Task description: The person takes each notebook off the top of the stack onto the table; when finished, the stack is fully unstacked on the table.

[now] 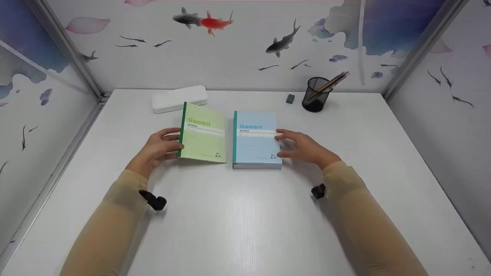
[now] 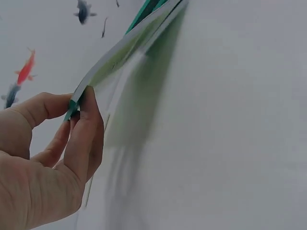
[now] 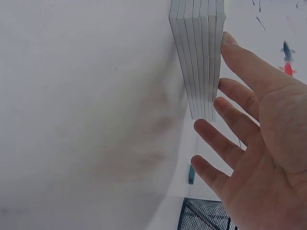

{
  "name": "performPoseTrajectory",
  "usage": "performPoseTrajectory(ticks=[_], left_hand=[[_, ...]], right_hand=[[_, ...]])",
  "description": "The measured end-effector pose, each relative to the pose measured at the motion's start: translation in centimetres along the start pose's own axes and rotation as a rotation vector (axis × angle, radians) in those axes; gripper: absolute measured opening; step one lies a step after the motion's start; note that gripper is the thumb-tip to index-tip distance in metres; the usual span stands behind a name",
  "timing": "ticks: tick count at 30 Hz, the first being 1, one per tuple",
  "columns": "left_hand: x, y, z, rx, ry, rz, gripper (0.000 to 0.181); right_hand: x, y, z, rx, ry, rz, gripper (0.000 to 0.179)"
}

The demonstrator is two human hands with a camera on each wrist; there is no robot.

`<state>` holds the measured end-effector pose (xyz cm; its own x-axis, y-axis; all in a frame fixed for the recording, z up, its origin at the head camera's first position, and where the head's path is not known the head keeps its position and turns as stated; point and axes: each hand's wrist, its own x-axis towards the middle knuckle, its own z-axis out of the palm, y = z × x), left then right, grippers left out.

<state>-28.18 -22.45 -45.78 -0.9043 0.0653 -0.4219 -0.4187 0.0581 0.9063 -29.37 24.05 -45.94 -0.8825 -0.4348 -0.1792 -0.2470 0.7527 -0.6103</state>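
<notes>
A green notebook (image 1: 203,134) with a dark green spine is tilted above the table, its left side raised. My left hand (image 1: 159,147) pinches that spine between thumb and fingers; the left wrist view shows the thumb on one face and the fingers (image 2: 88,120) on the other. Right of it lies a blue notebook (image 1: 257,143), on top of a stack of several notebooks (image 3: 199,57) whose page edges show in the right wrist view. My right hand (image 1: 303,147) is at the right edge of this stack, fingers spread, fingertips touching the top cover's edge.
A white case (image 1: 178,99) lies behind the green notebook. At the back right stand a black mesh pen holder (image 1: 315,96) with several pencils and, beside it, a dark eraser (image 1: 290,99). White panels with painted fish enclose the white table (image 1: 230,222).
</notes>
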Motion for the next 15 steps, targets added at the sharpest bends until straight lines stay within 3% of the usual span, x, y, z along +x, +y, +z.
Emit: performPoseTrajectory(ticks=[9, 15], left_hand=[[0.38, -0.28, 0.68, 0.473, 0.051, 0.093, 0.076], [0.34, -0.21, 0.67, 0.723, 0.005, 0.107, 0.075]], right_hand=[[0.04, 0.26, -0.01, 0.005, 0.002, 0.013, 0.063], [0.18, 0.02, -0.04, -0.007, -0.007, 0.017, 0.063]])
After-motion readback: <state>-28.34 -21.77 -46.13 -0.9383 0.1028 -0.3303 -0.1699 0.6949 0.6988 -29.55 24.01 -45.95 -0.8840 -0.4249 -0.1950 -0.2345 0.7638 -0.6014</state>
